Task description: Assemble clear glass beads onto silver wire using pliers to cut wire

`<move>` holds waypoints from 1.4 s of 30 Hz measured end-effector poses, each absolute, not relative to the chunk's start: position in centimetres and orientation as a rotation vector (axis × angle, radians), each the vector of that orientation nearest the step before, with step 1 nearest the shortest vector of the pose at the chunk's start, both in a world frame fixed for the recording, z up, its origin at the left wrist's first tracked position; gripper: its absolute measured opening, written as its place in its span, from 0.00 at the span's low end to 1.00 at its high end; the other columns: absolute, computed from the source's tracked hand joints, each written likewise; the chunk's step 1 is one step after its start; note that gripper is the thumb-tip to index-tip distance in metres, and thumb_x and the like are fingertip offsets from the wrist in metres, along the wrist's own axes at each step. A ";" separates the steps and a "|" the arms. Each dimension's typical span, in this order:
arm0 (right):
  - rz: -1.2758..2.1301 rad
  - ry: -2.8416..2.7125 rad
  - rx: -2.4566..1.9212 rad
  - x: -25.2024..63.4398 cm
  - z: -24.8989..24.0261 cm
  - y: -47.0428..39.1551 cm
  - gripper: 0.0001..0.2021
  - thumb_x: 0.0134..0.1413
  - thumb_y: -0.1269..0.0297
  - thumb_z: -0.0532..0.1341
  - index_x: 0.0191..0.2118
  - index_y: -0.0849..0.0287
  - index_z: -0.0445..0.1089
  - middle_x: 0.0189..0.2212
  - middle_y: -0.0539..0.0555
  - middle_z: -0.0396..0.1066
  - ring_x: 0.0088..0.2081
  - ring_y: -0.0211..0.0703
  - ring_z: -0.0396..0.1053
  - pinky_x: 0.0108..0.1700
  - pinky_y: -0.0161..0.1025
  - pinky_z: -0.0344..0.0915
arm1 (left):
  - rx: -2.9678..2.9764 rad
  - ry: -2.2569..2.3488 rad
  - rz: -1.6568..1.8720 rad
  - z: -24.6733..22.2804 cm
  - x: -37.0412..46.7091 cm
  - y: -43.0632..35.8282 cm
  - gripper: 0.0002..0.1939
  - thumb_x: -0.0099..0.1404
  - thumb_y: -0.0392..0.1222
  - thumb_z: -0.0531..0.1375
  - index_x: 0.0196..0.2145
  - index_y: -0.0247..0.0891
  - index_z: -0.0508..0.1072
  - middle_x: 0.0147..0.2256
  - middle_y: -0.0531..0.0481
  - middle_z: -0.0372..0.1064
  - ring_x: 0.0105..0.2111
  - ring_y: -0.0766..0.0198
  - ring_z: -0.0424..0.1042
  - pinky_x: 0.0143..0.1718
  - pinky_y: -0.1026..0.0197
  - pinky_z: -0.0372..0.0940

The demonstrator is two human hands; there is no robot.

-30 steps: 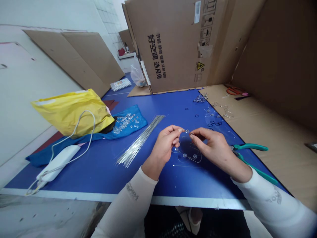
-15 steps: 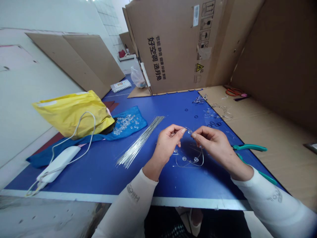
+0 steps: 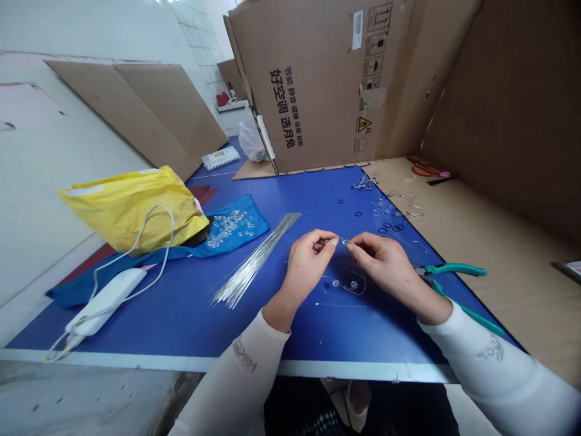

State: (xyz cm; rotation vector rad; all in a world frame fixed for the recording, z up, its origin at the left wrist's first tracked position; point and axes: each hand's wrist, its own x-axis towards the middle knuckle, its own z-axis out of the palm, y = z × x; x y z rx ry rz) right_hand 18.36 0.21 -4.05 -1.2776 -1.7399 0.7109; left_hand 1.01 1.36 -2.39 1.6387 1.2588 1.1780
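Observation:
My left hand (image 3: pixel 305 261) pinches a thin wire between thumb and forefinger, over the blue table. Close beside it, my right hand (image 3: pixel 385 261) pinches the same piece at a clear bead (image 3: pixel 345 241). Below the fingers hangs the rest of the beaded wire (image 3: pixel 345 287), a loose loop with clear round beads on it. Both hands' other fingers are curled, so part of the wire is hidden. A bundle of straight silvery wires (image 3: pixel 256 261) lies left of my left hand. Green-handled pliers (image 3: pixel 462 268) lie partly beneath my right forearm.
Clear beads (image 3: pixel 230 225) are spread on a blue cloth (image 3: pixel 255 212), beside a yellow bag (image 3: pixel 131 209) and a white power strip (image 3: pixel 106 300). Black rings (image 3: pixel 385 225) and wire pieces (image 3: pixel 399 204) lie beyond my right hand. Orange-handled scissors (image 3: pixel 426 168) rest on cardboard (image 3: pixel 494 230).
My right hand has come slightly left, nearer my left hand, and the bead between them has shifted left. The hanging beaded loop has moved a little left and up.

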 end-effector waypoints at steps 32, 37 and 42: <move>1.434 -1.092 -1.077 18.4 -3.0 0.6 0.14 0.47 0.54 0.68 0.36 0.59 0.75 0.31 0.54 0.74 0.32 0.40 0.71 0.33 0.39 0.69 | 0.962 0.879 1.198 -2.5 0.9 1.9 0.11 0.60 0.31 0.59 0.41 0.32 0.75 0.34 0.49 0.69 0.28 0.69 0.68 0.37 0.59 0.68; 1.458 -1.064 -1.027 18.6 -3.2 0.6 0.15 0.50 0.52 0.68 0.36 0.59 0.75 0.31 0.54 0.74 0.31 0.40 0.71 0.33 0.39 0.69 | 0.934 0.851 1.166 -2.5 0.7 2.1 0.10 0.60 0.32 0.61 0.41 0.32 0.75 0.35 0.48 0.70 0.29 0.69 0.70 0.38 0.59 0.67; 1.464 -1.040 -1.033 18.6 -3.3 0.6 0.14 0.52 0.53 0.67 0.36 0.60 0.75 0.30 0.54 0.74 0.29 0.39 0.70 0.33 0.39 0.69 | 0.896 0.817 1.153 -2.6 0.7 2.0 0.09 0.60 0.32 0.61 0.40 0.32 0.76 0.35 0.48 0.71 0.29 0.68 0.70 0.37 0.59 0.67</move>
